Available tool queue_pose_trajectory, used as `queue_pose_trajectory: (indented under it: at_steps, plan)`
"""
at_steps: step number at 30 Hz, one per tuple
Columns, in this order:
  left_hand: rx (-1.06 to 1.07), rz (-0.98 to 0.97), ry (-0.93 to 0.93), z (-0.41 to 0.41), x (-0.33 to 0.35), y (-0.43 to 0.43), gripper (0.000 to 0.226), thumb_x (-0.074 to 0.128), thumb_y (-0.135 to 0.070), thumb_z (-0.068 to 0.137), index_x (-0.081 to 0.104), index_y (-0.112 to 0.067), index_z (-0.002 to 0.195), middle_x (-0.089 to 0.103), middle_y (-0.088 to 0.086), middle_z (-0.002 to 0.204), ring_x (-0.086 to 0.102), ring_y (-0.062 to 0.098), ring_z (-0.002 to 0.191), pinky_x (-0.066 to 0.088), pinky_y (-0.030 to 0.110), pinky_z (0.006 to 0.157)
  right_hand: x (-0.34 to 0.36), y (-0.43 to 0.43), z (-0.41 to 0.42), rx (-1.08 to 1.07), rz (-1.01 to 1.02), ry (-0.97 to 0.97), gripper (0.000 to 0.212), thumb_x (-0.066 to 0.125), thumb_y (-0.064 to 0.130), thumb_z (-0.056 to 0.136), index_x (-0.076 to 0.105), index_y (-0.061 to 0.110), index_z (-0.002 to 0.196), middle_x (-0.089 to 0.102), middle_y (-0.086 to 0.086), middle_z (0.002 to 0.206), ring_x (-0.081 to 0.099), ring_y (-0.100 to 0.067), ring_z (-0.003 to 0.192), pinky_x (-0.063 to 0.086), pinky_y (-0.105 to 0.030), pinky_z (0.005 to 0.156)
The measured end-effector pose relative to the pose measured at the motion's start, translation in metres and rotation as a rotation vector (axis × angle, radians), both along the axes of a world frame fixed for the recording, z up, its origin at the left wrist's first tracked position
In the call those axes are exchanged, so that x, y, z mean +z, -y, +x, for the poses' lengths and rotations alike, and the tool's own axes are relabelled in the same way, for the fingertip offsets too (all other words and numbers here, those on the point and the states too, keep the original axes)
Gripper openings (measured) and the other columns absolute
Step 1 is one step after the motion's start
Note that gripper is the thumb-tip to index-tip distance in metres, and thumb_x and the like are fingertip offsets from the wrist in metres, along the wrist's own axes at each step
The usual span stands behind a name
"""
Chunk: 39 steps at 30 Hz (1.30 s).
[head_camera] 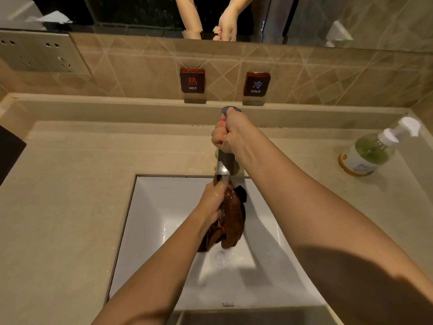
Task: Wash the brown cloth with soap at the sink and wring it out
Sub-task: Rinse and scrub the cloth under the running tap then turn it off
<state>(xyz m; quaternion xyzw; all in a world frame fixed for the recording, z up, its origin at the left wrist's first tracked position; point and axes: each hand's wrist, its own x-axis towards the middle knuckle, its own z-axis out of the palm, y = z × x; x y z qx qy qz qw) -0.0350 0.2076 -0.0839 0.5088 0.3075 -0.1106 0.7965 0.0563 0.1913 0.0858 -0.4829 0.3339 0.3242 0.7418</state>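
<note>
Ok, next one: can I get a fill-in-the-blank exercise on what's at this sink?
1. The left hand grips the ____ over the sink.
2. The right hand is wrapped round the ____ of the faucet.
3. The soap bottle stands on the counter to the ____ of the sink.
4. The wall sign nearer the soap bottle reads ____.
Missing words: brown cloth; handle; right; COLD.

Left hand (214,198) grips brown cloth (234,212); right hand (228,131) grips faucet handle (230,110).
</note>
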Motion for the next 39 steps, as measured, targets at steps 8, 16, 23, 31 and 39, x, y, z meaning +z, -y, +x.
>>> queue_pose_trajectory:
  at_steps: [8,16,23,31,39]
  plan:
    - [0.003,-0.218,0.018,-0.018,0.001,0.0,0.026,0.056,-0.026,0.093,0.067,-0.007,0.107,0.067,0.019,0.11,0.065,0.029,0.1,0.048,0.043,0.096,0.002,0.014,-0.01,0.07,0.212,0.093,0.042,0.035,0.038,0.097,0.046,0.01,0.068,0.038,0.002,0.049,0.031,-0.009,0.037,0.026,-0.015,0.037]
    - [0.116,-0.509,0.031,-0.034,-0.006,-0.007,0.048,0.038,-0.038,0.099,0.057,-0.004,0.128,0.059,0.021,0.128,0.053,0.03,0.123,0.039,0.042,0.106,-0.129,0.097,-0.093,0.739,-0.821,0.853,0.036,0.04,0.046,0.093,0.049,0.024,0.12,0.051,-0.003,0.122,0.043,-0.02,0.116,0.038,-0.032,0.094]
    - [0.007,-0.005,0.015,-0.043,-0.008,-0.009,0.047,0.03,-0.047,0.1,0.06,-0.02,0.123,0.069,0.007,0.115,0.064,0.019,0.109,0.049,0.033,0.094,-0.176,0.105,-0.084,0.593,-0.589,0.818,0.021,0.043,0.018,0.097,0.057,0.017,0.113,0.061,0.001,0.107,0.057,-0.009,0.096,0.04,-0.001,0.072]
    - [-0.097,0.736,0.034,-0.023,-0.023,0.01,0.031,0.034,-0.031,0.102,0.057,-0.019,0.085,0.062,-0.004,0.076,0.06,0.012,0.072,0.044,0.015,0.057,-0.177,0.064,-0.089,0.509,-0.584,0.759,0.025,0.042,0.035,0.096,0.056,0.017,0.086,0.063,-0.001,0.083,0.062,-0.02,0.083,0.052,-0.041,0.081]
    - [0.167,0.373,0.02,-0.026,-0.012,0.01,0.047,0.041,-0.045,0.098,0.067,-0.012,0.077,0.068,0.009,0.07,0.065,0.018,0.071,0.055,0.034,0.069,-0.186,0.065,-0.102,0.493,-0.613,0.763,0.033,0.037,0.043,0.096,0.055,0.018,0.085,0.064,-0.003,0.08,0.062,-0.02,0.078,0.054,-0.044,0.081]
